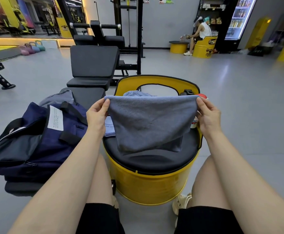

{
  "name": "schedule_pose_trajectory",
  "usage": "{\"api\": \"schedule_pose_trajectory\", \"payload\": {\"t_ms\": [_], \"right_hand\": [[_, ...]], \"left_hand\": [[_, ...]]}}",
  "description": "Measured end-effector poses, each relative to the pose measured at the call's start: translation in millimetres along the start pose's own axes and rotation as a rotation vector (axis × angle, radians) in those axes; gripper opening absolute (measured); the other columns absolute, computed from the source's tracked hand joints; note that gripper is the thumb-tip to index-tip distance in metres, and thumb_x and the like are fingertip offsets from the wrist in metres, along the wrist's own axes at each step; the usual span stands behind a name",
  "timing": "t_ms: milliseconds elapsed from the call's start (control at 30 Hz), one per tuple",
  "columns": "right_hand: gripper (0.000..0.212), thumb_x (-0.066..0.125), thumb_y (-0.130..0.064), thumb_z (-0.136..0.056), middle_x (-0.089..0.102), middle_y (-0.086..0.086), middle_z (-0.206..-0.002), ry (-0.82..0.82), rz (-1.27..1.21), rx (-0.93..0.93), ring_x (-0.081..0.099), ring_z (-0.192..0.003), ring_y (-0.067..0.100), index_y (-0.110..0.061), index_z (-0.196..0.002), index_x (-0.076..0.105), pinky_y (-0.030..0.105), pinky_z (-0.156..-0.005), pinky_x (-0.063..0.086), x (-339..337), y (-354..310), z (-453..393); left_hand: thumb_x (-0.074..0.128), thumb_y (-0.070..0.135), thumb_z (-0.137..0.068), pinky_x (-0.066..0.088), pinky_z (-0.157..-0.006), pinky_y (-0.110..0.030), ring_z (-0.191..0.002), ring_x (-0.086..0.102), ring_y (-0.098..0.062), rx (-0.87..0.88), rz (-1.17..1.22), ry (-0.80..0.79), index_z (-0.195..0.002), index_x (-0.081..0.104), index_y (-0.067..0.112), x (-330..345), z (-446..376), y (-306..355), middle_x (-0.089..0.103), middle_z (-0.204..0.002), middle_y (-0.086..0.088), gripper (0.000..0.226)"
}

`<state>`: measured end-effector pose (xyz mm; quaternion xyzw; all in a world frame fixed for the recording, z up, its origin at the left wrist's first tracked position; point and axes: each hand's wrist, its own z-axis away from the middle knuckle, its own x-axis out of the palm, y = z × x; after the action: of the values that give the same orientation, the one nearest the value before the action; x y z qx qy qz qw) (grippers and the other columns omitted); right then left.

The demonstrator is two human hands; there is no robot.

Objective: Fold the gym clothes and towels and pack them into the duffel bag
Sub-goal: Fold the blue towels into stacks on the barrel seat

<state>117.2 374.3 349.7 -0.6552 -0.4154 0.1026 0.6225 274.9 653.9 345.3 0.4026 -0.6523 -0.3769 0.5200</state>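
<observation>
Between both hands, towel (pixel 150 122): matt, napped terry cloth. Below it, drum seat (pixel 148 186): glossy yellow painted metal; cushion (pixel 153 159) matt black.

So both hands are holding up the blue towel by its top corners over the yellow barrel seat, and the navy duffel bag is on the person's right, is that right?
Not quite. Both hands, left hand and right hand, do hold the blue towel by its top corners over the yellow barrel seat, but the head view shows the navy duffel bag on the person's left.

This is a gym: padded weight benches (pixel 94 65), a black cable rack (pixel 129 22), coloured kettlebells (pixel 32 48) by a mirrored wall, and a drinks fridge (pixel 239 19).
</observation>
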Motion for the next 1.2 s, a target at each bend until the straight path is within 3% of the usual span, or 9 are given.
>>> {"api": "schedule_pose_trajectory", "payload": {"t_ms": [133,267,467,567,600,767,867,1067,1200], "right_hand": [[0.016,0.066,-0.019,-0.088,0.065,0.002,-0.1,-0.041,0.181,0.021,0.063,-0.097,0.018,-0.012,-0.103,0.068,0.023,-0.074,0.054,2.8,7.5,-4.5],[0.014,0.061,-0.005,-0.09,0.065,-0.006,-0.09,-0.133,0.19,0.05,0.066,-0.08,0.004,-0.014,-0.1,0.062,0.015,-0.069,0.052,12.7,-1.7,-7.7],[0.031,0.074,-0.028,-0.07,0.071,-0.003,-0.086,-0.1,0.086,0.005,0.067,-0.082,0.01,-0.012,-0.095,0.066,0.021,-0.075,0.053,16.7,-15.3,-9.8],[0.006,0.063,-0.008,-0.088,0.07,-0.002,-0.085,-0.049,0.0,-0.033,0.066,-0.081,0.01,-0.012,-0.093,0.065,0.022,-0.081,0.054,11.8,-18.2,-8.7],[0.009,0.059,-0.004,-0.091,0.068,0.001,-0.087,-0.034,-0.009,-0.048,0.066,-0.081,0.009,-0.012,-0.092,0.065,0.022,-0.081,0.054,10.8,-19.3,-6.3],[0.013,0.059,-0.003,-0.091,0.071,-0.011,-0.076,-0.002,0.048,-0.1,0.066,-0.077,0.004,-0.014,-0.09,0.067,0.019,-0.074,0.052,13.0,-28.3,4.5],[0.01,0.063,-0.007,-0.09,0.072,-0.01,-0.078,-0.006,0.068,-0.136,0.066,-0.081,0.008,-0.015,-0.092,0.069,0.026,-0.08,0.054,15.0,-36.5,8.6],[0.009,0.065,-0.013,-0.087,0.068,-0.002,-0.085,-0.055,0.029,-0.103,0.063,-0.08,0.011,-0.014,-0.096,0.067,0.035,-0.086,0.054,19.7,-57.5,23.5],[0.033,0.073,-0.028,-0.07,0.07,-0.004,-0.082,-0.098,-0.036,-0.117,0.062,-0.081,0.013,-0.012,-0.098,0.066,0.034,-0.079,0.053,22.8,-67.3,34.1]], "left_hand": [[0.061,0.01,-0.091,0.052,-0.072,-0.019,-0.099,0.059,-0.018,-0.069,-0.153,-0.011,-0.112,0.063,0.007,2.2,-4.4,-8.1,0.064,-0.09,0.003,0.021],[0.06,0.011,-0.092,0.053,-0.076,-0.021,-0.1,0.058,-0.016,-0.128,-0.134,-0.005,-0.119,0.061,0.004,7.5,-10.1,1.0,0.064,-0.097,0.0,0.028],[0.058,0.008,-0.092,0.051,-0.07,-0.023,-0.089,0.06,-0.016,-0.104,-0.025,-0.042,-0.113,0.059,0.003,7.3,-14.3,22.8,0.064,-0.092,-0.002,0.022],[0.057,0.006,-0.092,0.051,-0.067,-0.018,-0.079,0.061,-0.008,-0.054,0.034,-0.021,-0.094,0.063,0.011,8.4,-12.4,36.4,0.066,-0.082,0.004,0.008],[0.057,0.007,-0.092,0.052,-0.067,-0.018,-0.077,0.062,-0.007,-0.03,0.03,-0.024,-0.092,0.063,0.013,9.5,-10.9,41.2,0.067,-0.079,0.006,0.008],[0.06,0.009,-0.091,0.052,-0.07,-0.018,-0.083,0.061,-0.01,0.035,-0.089,-0.035,-0.103,0.062,0.008,15.2,-9.6,54.2,0.064,-0.087,0.001,0.012],[0.062,0.011,-0.09,0.052,-0.074,-0.021,-0.084,0.06,-0.01,0.011,-0.068,-0.007,-0.106,0.063,0.004,16.6,-8.7,60.6,0.064,-0.088,0.001,0.017],[0.06,0.008,-0.091,0.051,-0.07,-0.019,-0.081,0.062,-0.007,-0.111,0.079,-0.069,-0.093,0.063,0.013,15.6,-2.5,72.5,0.064,-0.089,0.003,0.006],[0.057,0.006,-0.092,0.052,-0.075,-0.017,-0.081,0.063,-0.006,-0.053,0.125,-0.061,-0.116,0.058,0.007,17.1,2.2,76.9,0.064,-0.092,0.004,0.024]]}}
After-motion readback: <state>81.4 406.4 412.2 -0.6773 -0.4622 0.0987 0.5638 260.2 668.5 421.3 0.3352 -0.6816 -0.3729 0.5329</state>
